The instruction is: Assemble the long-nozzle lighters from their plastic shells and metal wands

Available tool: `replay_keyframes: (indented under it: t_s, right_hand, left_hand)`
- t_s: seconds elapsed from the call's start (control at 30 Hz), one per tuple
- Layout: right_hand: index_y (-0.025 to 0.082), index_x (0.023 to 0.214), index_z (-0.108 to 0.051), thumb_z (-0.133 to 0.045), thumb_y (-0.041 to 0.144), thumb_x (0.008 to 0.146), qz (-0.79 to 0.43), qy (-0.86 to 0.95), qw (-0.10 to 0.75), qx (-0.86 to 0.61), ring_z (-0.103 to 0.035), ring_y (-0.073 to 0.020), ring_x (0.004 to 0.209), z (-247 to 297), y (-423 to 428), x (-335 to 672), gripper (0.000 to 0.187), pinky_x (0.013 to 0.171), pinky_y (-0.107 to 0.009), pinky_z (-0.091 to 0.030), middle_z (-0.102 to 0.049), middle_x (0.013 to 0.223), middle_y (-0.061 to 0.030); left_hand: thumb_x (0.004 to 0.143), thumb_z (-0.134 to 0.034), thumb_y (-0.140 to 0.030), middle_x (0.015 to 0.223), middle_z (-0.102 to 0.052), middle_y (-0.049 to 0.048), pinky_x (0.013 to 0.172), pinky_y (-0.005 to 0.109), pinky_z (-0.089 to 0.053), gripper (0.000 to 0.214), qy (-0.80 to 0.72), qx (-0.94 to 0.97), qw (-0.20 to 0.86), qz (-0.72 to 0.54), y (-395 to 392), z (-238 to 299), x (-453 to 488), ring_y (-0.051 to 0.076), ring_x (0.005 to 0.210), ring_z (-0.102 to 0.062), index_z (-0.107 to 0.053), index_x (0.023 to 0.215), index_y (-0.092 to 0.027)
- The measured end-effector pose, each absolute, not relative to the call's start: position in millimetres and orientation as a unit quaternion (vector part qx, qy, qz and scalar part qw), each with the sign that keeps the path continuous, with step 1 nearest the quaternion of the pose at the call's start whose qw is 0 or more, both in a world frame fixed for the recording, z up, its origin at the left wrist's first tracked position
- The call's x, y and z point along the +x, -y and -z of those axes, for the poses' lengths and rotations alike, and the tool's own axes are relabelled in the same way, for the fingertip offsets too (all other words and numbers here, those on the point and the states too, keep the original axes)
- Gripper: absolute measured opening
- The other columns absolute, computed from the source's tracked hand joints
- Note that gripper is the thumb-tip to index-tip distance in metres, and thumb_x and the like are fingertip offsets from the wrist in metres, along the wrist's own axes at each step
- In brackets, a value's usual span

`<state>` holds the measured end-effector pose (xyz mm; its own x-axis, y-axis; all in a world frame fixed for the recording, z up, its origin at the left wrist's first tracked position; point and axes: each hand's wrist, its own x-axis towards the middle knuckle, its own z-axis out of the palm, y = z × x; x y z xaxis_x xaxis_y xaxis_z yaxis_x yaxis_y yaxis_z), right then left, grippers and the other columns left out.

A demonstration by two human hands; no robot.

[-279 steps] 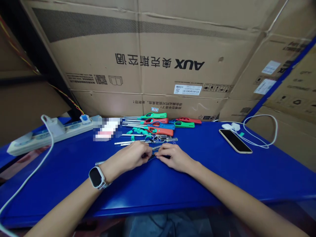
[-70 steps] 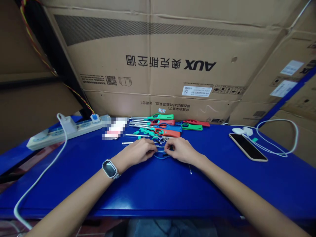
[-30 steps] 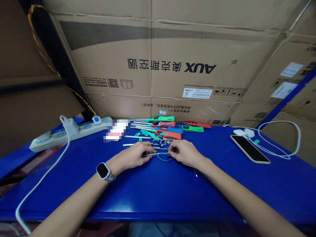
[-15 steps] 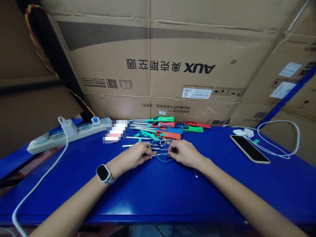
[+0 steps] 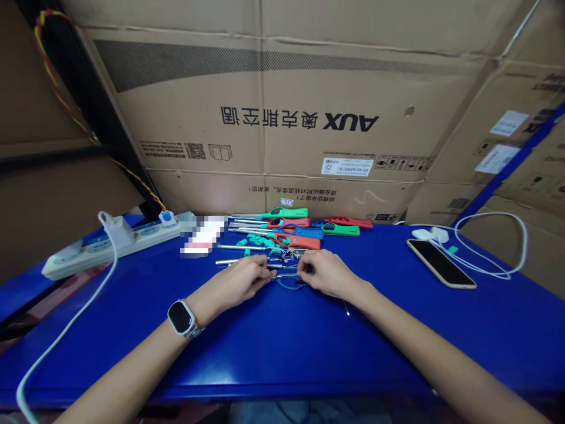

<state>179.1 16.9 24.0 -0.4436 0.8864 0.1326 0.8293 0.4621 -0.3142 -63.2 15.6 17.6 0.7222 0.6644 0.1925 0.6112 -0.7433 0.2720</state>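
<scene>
My left hand [image 5: 241, 280] and my right hand [image 5: 324, 272] rest close together on the blue table [image 5: 273, 341], fingers curled. Between them lies a long lighter part [image 5: 289, 278], a metal tube joined to a blue plastic handle shell. The left fingers pinch the tube end and the right fingers grip the handle end. Just behind my hands sits a pile of long-nosed lighters [image 5: 293, 227] in green, red and blue, with loose metal tubes [image 5: 233, 248] and small green plastic pieces [image 5: 256, 238]. A smartwatch [image 5: 180, 317] is on my left wrist.
A white power strip [image 5: 110, 241] with a plugged-in cable lies at the left. A phone [image 5: 440, 262], a white charger and a looped cable [image 5: 494, 247] lie at the right. Large cardboard boxes [image 5: 286, 112] wall off the back. A small metal pin [image 5: 346, 307] lies by my right wrist.
Both hands have stayed at the same spot holding the part, with only small finger shifts. The head view has drifted slightly.
</scene>
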Motion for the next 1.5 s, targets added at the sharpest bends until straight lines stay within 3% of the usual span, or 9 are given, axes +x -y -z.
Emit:
replay_keyframes:
  t_s: [0.17, 0.5, 0.8, 1.5]
  right_hand:
    - [0.023, 0.078, -0.070, -0.062, 0.017, 0.080, -0.097, 0.846, 0.149, -0.503, -0.065, -0.0162, 0.077, -22, -17, 179, 0.010, 0.060, -0.024, -0.032, -0.073, 0.085, 0.0005]
    - [0.022, 0.078, -0.070, -0.061, 0.016, 0.081, -0.099, 0.846, 0.152, -0.502, -0.065, -0.0160, 0.075, -22, -17, 179, 0.011, 0.061, -0.024, -0.034, -0.073, 0.084, -0.0004]
    - [0.021, 0.078, -0.070, -0.061, 0.016, 0.080, -0.102, 0.848, 0.174, -0.490, -0.065, -0.0162, 0.076, -16, -18, 179, 0.010, 0.064, -0.024, -0.037, -0.073, 0.084, -0.0004]
    - [0.019, 0.082, -0.068, -0.061, 0.017, 0.084, -0.129, 0.865, 0.196, -0.443, -0.063, -0.0145, 0.077, -20, -21, 175, 0.007, 0.069, -0.024, -0.042, -0.070, 0.088, -0.0023]
  left_hand:
    - [0.099, -0.047, -0.025, 0.086, -0.063, 0.0060, 0.067, 0.025, -0.044, 0.026, -0.325, 0.924, 0.124, -0.159, -20, -18, -64, 0.015, 0.072, -0.060, -0.071, 0.093, -0.017]
    - [0.098, -0.045, -0.020, 0.087, -0.061, 0.0052, 0.065, 0.025, -0.042, 0.028, -0.339, 0.930, 0.069, -0.119, -15, -25, -62, 0.015, 0.071, -0.059, -0.068, 0.084, -0.017]
    - [0.100, -0.043, -0.020, 0.092, -0.065, 0.0064, 0.075, 0.026, -0.047, 0.028, -0.320, 0.931, 0.103, -0.140, -17, -16, -64, 0.016, 0.081, -0.064, -0.069, 0.090, -0.018]
    - [0.096, -0.050, -0.017, 0.089, -0.065, 0.0048, 0.071, 0.025, -0.042, 0.020, -0.357, 0.923, 0.081, -0.116, -20, -20, -66, 0.017, 0.079, -0.061, -0.067, 0.087, -0.018]
